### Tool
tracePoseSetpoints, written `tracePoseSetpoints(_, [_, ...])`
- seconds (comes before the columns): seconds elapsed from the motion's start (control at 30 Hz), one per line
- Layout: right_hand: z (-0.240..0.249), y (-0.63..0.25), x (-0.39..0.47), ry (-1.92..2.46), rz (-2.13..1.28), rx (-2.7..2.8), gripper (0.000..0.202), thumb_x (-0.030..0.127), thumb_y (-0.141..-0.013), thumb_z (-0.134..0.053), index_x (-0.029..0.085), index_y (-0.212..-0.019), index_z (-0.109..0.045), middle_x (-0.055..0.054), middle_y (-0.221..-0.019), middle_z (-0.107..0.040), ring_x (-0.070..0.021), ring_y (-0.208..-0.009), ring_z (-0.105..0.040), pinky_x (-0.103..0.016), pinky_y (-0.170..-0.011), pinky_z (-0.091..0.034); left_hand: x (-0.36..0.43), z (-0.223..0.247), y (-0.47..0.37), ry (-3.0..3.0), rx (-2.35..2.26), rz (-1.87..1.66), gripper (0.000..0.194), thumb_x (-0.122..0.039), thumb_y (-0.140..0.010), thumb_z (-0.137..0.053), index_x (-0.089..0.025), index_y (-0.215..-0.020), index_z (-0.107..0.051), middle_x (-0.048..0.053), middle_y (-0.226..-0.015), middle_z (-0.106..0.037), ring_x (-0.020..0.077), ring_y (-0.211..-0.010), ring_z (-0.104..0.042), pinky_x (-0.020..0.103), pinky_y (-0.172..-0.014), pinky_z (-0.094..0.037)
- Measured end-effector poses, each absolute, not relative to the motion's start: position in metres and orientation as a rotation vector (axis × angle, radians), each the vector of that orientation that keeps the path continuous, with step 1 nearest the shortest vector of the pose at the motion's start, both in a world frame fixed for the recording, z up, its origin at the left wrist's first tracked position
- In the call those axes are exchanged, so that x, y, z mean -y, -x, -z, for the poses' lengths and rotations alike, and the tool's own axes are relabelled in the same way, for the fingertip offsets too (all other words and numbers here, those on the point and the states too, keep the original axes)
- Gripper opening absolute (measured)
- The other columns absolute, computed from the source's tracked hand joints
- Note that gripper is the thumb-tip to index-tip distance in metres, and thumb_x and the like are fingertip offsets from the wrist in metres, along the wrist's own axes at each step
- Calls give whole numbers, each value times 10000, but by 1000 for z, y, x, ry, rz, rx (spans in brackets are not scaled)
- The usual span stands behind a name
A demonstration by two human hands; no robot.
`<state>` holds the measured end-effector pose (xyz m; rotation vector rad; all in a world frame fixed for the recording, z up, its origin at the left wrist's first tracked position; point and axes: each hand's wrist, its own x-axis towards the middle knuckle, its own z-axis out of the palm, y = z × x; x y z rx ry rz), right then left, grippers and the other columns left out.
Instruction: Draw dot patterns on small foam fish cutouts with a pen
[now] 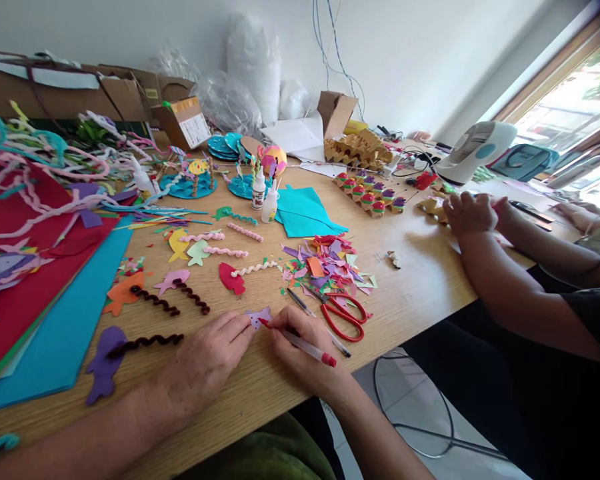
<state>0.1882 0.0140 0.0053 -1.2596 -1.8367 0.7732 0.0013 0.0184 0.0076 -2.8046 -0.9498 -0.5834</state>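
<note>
My left hand (213, 350) rests on the table with its fingertips on the edge of a small lilac paper fish (258, 316), holding it down. Dark spots show on this cut-out. Pinched in my right hand (307, 353) is a red gel pen (304, 344), its tip touching or just over the fish's right end. Beside my left hand lies a purple paper fish (105, 360) with a dark brown twisted pipe cleaner (147, 345). Red-handled scissors (344, 317) and another pen (303, 302) lie just past my right hand.
Paper scraps (325, 263) heap beyond the scissors. Several paper fish with coiled pipe cleaners, such as a red one (231, 278), lie ahead. Glue bottles (270, 203), turquoise sheets (305, 212) and painted egg-carton pieces (370, 193) stand behind. A co-worker's hands (473, 213) are at right.
</note>
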Motion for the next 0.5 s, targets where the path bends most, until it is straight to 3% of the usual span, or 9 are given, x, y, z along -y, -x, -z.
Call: tracePoseSetpoints(0.5, [-8,-188,-13,1308,-797,1850,98,142,-738,-485,184,-715,-571,36,-590,-574,-89,-499,-480,-181,-484,-353,-19,-7,-2,2774,929,562,389,-11,-893,-244,-67,-1005,-613,123,-946,-665,214,-883,-631,339,-779,-552])
